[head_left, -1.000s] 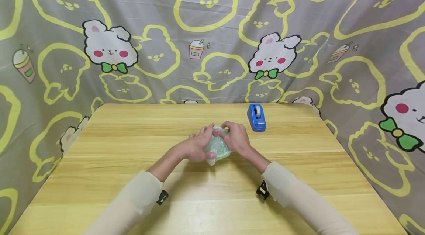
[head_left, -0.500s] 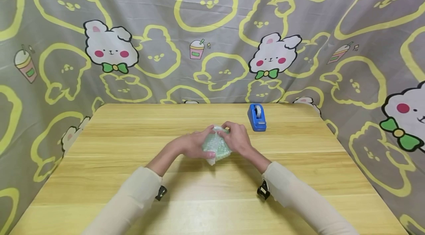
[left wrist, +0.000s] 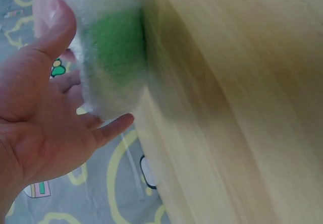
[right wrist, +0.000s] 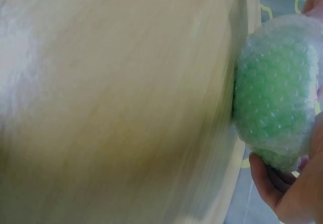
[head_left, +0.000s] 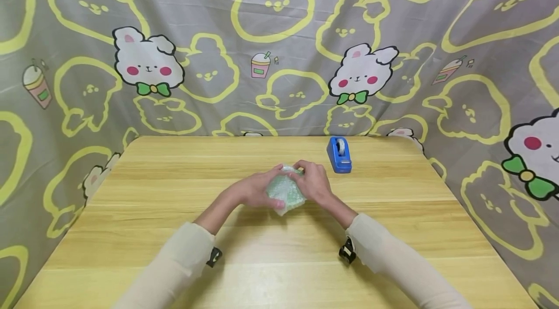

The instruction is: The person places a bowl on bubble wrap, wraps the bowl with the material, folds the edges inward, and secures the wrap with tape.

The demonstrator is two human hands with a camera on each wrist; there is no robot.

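A green item wrapped in clear bubble wrap (head_left: 286, 190) is held between both hands over the middle of the table; the wrap hides what it is. My left hand (head_left: 254, 189) holds the bundle's left side. In the left wrist view its thumb (left wrist: 59, 30) lies along the wrap while the other fingers reach behind and under it. On the far right edge, my right hand (head_left: 312, 180) pinches the wrap between thumb and fingers. The right wrist view shows green bubbles (right wrist: 275, 88) up close, with right-hand fingers at the lower end, partly cut off.
A blue tape dispenser (head_left: 339, 155) with a roll of clear tape stands at the back right of the wooden table (head_left: 174, 168). Behind the table hangs a grey curtain (head_left: 297, 23) with rabbit prints.
My left hand has drawn slightly left, its fingers going from over the bundle to its side. More of the wrap's top shows now. The right hand has stayed nearly in place.
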